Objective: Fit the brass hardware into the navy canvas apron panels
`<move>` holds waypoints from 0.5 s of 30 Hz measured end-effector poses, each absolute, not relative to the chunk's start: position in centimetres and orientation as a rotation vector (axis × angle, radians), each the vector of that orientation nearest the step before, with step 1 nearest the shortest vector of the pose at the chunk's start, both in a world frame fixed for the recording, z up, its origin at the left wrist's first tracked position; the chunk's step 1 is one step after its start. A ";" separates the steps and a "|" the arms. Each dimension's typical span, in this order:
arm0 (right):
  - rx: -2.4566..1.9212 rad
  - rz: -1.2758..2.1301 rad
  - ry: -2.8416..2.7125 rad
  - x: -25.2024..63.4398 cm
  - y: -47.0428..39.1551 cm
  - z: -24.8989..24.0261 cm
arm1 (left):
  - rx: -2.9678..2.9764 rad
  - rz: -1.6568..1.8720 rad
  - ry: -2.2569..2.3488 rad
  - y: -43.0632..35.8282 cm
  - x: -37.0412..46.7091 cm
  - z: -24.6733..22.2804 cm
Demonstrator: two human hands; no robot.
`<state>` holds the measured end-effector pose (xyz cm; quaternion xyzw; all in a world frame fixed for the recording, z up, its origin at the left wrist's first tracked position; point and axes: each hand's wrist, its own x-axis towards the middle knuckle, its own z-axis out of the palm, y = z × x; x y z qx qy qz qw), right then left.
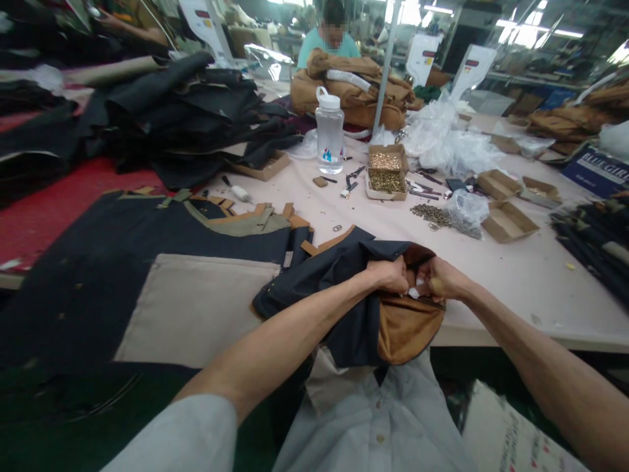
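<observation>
A dark navy cloth piece with brown lining (410,328) lies bunched over the table's front edge, its brown inner side turned up. My left hand (390,275) is closed on its folded dark edge. Close beside it on the right, my right hand (439,278) pinches the brown-lined edge, the fingertips of both hands nearly meeting. A small white scrap (415,292) shows between the hands; what kind it is I cannot make out. To the left lies another navy cloth piece (98,262) with a beige pocket patch (196,308) and olive trim.
Behind my hands stand a clear water bottle (329,137) and boxes of small metal fittings (386,183). Loose metal pieces (428,213) and small cardboard boxes (508,221) lie right. Dark cloth (181,111) is heaped left. Across the table a person (302,52) sits behind brown bags (354,85).
</observation>
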<state>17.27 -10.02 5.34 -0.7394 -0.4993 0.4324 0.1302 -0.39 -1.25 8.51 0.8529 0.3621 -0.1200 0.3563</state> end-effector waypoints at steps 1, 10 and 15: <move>-2.063 1.244 -1.439 17.3 -10.7 5.0 | 2.227 -0.307 0.900 -1.1 -0.5 8.3; -1.456 1.295 -1.298 22.6 -15.1 6.7 | 2.165 -0.240 0.789 0.0 -1.4 7.2; -1.863 0.708 -1.253 26.1 -8.0 5.8 | 2.114 -0.131 0.788 0.4 -2.0 6.9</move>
